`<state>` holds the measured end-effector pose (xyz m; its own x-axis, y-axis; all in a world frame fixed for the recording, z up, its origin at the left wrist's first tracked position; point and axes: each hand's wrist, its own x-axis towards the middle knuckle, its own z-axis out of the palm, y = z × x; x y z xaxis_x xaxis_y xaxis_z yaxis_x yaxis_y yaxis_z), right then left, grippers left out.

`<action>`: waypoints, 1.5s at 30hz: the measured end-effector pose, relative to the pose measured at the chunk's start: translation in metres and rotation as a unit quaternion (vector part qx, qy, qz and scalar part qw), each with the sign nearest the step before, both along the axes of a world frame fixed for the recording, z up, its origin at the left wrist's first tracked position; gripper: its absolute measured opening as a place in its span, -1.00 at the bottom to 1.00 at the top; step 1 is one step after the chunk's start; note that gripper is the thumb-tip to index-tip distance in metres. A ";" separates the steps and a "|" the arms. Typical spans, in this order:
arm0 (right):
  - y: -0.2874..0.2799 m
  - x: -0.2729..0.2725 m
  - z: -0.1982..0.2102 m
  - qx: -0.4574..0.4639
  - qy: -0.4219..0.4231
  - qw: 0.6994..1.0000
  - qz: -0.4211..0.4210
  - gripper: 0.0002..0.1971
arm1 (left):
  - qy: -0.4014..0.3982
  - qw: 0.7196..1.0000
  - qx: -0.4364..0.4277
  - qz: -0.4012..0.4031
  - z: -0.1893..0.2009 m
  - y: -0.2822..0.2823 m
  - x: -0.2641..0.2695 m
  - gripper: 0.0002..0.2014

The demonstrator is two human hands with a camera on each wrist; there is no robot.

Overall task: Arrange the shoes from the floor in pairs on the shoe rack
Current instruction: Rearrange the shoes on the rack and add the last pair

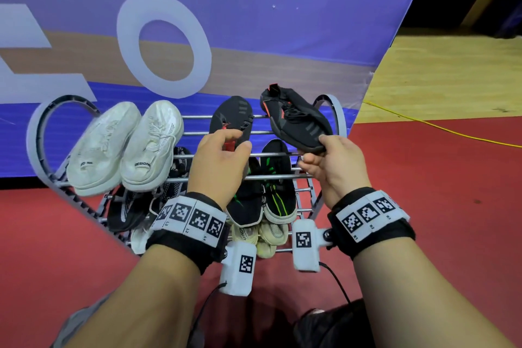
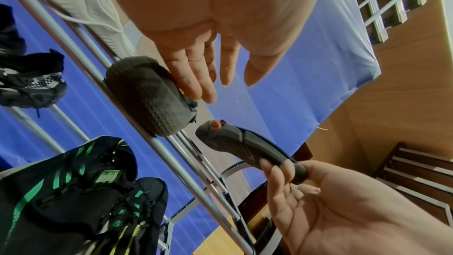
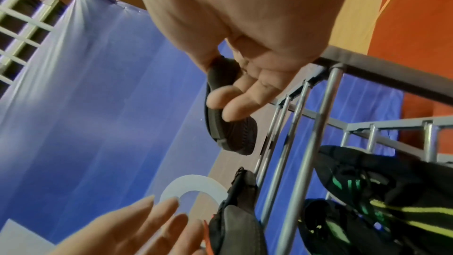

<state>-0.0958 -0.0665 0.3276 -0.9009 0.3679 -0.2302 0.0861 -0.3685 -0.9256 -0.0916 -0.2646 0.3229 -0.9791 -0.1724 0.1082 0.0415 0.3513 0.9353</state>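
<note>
Risk sits mostly with the black knit sneaker with orange trim [image 1: 296, 118], which the right hand [image 1: 333, 167] holds by its toe end alone — thumb on top, fingers under the sole — so the heel hangs out in the air above the top tier of the grey metal-bar shoe rack [image 1: 282, 154]. I judge that a grip so far from the middle could let the shoe swing or slip and drop through the gaps between the bars onto the black sneakers with green stripes [image 1: 278, 178] on the tier below. Its mate, a second black and orange sneaker [image 1: 233, 116], already lies on the top bars at about 11 o'clock from the left hand [image 1: 220, 164]; the held one is at 1 o'clock from that hand, near the rack's right end frame, which the heel could catch on if it comes down skewed. The pair of white chunky sneakers [image 1: 124, 147] rests at 9 o'clock on the same tier.

The head view hides the left hand's fingers behind its back. The left wrist view shows them straight and spread, gripping nothing, fingertips [image 2: 196, 86] just beside the resting shoe's rounded end — whether touching, I cannot tell. The right wrist view shows the fingers curled beneath the ribbed sole.
</note>
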 end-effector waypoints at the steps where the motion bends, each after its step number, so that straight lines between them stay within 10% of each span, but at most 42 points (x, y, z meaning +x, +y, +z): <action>1: 0.000 0.000 0.002 -0.011 0.010 1.000 -0.009 -0.89 | -0.004 1.000 0.027 0.008 -0.001 -0.002 -0.001 -0.70; 8: -0.005 0.003 0.014 -0.137 0.031 0.990 -0.020 -0.91 | -0.031 0.973 0.223 0.045 0.009 -0.011 -0.003 -0.73; 15: -0.005 0.004 0.010 -0.130 -0.004 0.991 0.032 -0.87 | -0.053 0.858 0.502 0.094 0.020 -0.032 -0.003 -0.47; 24: -0.015 -0.001 0.013 -0.118 0.055 0.991 0.027 -0.43 | -0.088 0.816 0.568 0.056 0.012 -0.043 -0.001 -0.76; 31: -0.040 0.006 0.015 -0.004 0.046 0.991 0.125 -0.64 | -0.067 0.777 0.623 -0.061 0.010 -0.013 0.005 -0.35; 45: -0.025 0.001 0.015 -0.022 0.101 0.989 0.109 -0.55 | -0.126 0.852 0.483 -0.158 0.006 0.013 0.013 -0.58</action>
<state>-0.0950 -0.0917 0.3426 -0.9868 0.1539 -0.0495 -0.0166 -0.4014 -0.9158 -0.0786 -0.2517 0.3294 -0.9641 0.2154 -0.1552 -0.2541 -0.5791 0.7746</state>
